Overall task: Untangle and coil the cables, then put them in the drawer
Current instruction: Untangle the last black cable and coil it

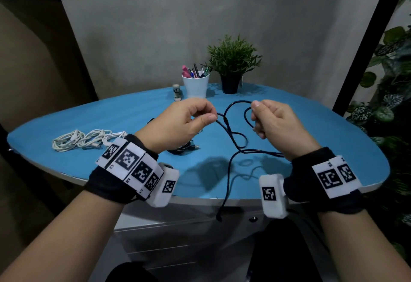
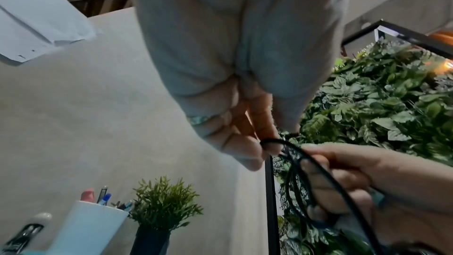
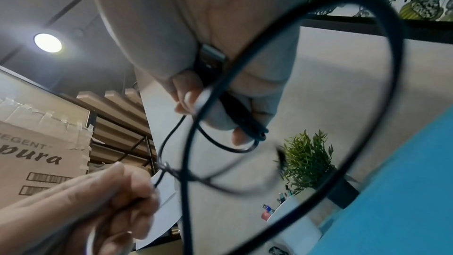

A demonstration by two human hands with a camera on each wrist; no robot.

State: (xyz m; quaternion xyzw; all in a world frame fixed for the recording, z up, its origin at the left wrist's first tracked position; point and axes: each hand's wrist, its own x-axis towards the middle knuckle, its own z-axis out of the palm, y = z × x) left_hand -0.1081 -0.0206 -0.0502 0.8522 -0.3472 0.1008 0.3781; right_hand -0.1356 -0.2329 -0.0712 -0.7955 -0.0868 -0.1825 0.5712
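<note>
black cable (image 1: 231,132) | looped between both hands | left hand (image 1: 180,124) pinches | right hand (image 1: 273,121) seemingly grips

Right wrist view: a taped cardboard box (image 3: 41,154) at the left shows "EGENT", cut off at the frame edge, above bigger italic "pura", with barcodes beneath. Head view: the right wristband (image 1: 333,176) carries small lettering that looks like "R5".
</note>
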